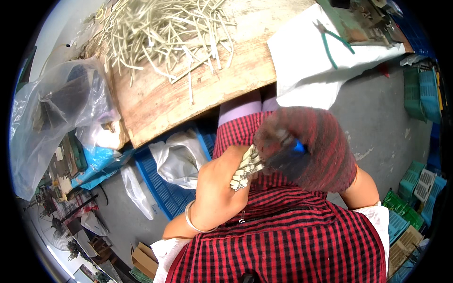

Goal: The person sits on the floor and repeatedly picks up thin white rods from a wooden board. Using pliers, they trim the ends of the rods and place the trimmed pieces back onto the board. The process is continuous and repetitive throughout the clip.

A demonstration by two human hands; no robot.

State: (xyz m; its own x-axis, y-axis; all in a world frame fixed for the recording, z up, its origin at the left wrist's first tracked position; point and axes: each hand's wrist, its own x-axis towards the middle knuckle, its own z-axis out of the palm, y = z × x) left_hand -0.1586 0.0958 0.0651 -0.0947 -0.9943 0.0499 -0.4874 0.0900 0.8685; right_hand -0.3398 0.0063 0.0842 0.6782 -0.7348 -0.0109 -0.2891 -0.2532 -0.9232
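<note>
My left hand [214, 184], bare with a pale bangle at the wrist, is closed round a bundle of thin pale strips [247, 165]. Their cut-looking ends point to the right out of my fist, over my lap. Right beside those ends is my right hand [311, 151], covered by a thick dark red and black striped glove. It looks curled, but its fingers are blurred. A small bright blue patch [298, 147] shows in its grip, with something dark around it that I cannot make out. Many loose pale strips [165, 35] lie heaped on the wooden table [198, 94] ahead.
Green-handled pliers [330, 42] lie on a white cloth [306, 70] at the table's right. A clear plastic bag [61, 108] hangs at the left. Below the table's edge stands a blue crate [163, 188] with a white sack [181, 158]. Several baskets [417, 94] line the right side.
</note>
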